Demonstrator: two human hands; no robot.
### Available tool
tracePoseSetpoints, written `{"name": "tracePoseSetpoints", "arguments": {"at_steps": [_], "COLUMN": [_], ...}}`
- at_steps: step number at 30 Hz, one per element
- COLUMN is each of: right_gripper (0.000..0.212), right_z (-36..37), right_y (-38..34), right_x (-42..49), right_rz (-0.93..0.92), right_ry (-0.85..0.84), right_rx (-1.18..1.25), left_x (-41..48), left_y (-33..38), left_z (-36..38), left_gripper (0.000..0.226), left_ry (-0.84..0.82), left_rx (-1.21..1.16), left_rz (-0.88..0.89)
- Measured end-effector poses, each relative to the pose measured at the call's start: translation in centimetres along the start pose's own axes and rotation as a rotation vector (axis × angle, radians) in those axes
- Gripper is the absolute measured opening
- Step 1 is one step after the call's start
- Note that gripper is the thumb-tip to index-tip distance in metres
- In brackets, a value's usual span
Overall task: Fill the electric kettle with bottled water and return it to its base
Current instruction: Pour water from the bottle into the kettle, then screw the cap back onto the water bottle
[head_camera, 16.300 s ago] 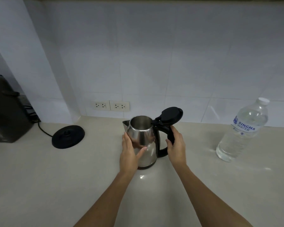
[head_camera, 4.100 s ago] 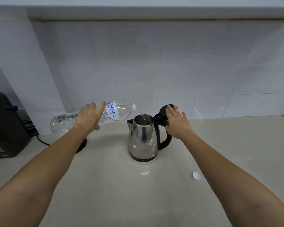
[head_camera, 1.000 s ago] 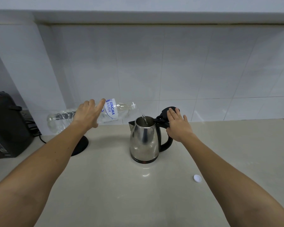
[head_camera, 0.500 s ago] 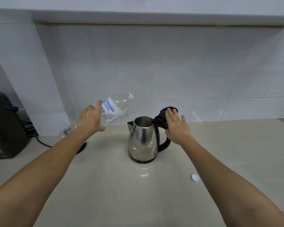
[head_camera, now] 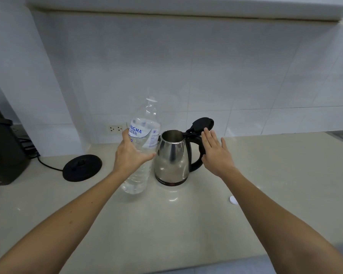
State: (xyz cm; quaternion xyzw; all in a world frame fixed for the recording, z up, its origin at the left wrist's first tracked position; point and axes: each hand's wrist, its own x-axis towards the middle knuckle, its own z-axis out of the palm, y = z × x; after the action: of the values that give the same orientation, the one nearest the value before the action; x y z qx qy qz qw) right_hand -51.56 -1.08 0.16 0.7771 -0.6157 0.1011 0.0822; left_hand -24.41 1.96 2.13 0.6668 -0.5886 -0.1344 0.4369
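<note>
A steel electric kettle [head_camera: 171, 159] stands on the beige counter, its black lid [head_camera: 202, 124] tipped up and open. Just left of it a clear water bottle [head_camera: 142, 133] with a blue-and-white label stands upright and uncapped on the counter, and my left hand [head_camera: 130, 155] is wrapped around its middle. My right hand [head_camera: 214, 151] is flat with fingers spread, resting against the kettle's black handle [head_camera: 195, 147] without gripping it. The round black kettle base [head_camera: 82, 170] lies to the left, its cord running toward the wall.
A small white bottle cap [head_camera: 233, 200] lies on the counter [head_camera: 186, 224] at front right. A black appliance [head_camera: 2, 151] stands at the far left edge. A wall socket [head_camera: 115, 128] sits behind the bottle on the tiled wall.
My left hand has swung the bottle from its tilted pouring pose to upright and set it down left of the kettle. My right hand stays at the kettle's handle.
</note>
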Motion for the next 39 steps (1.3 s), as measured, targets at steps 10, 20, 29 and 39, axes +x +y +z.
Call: {"name": "tracePoseSetpoints", "arguments": {"at_steps": [10,20,29,39], "right_gripper": [0.070,0.064,0.053,0.036], "right_z": [4.9,9.2,11.3,12.4], "right_y": [4.2,9.9,11.7,11.8], "right_x": [-6.3,-11.1,-10.7,-10.2], "right_rz": [0.099,0.193,0.121,0.080], "right_ry": [-0.178,-0.524,-0.520,-0.460], "right_rx": [0.042,0.113,0.193,0.344], "left_x": [-5.9,-10.6,-12.5,-12.7], "left_y": [2.0,4.4,5.2,4.2], "left_z": [6.1,13.3,15.6,15.4], "left_gripper": [0.101,0.107,0.114,0.118], "left_ry": [-0.030,-0.041,0.060,-0.056], "left_rx": [-0.252,-0.306,-0.330,-0.313], "left_rz": [0.019,-0.082,-0.190,-0.208]}}
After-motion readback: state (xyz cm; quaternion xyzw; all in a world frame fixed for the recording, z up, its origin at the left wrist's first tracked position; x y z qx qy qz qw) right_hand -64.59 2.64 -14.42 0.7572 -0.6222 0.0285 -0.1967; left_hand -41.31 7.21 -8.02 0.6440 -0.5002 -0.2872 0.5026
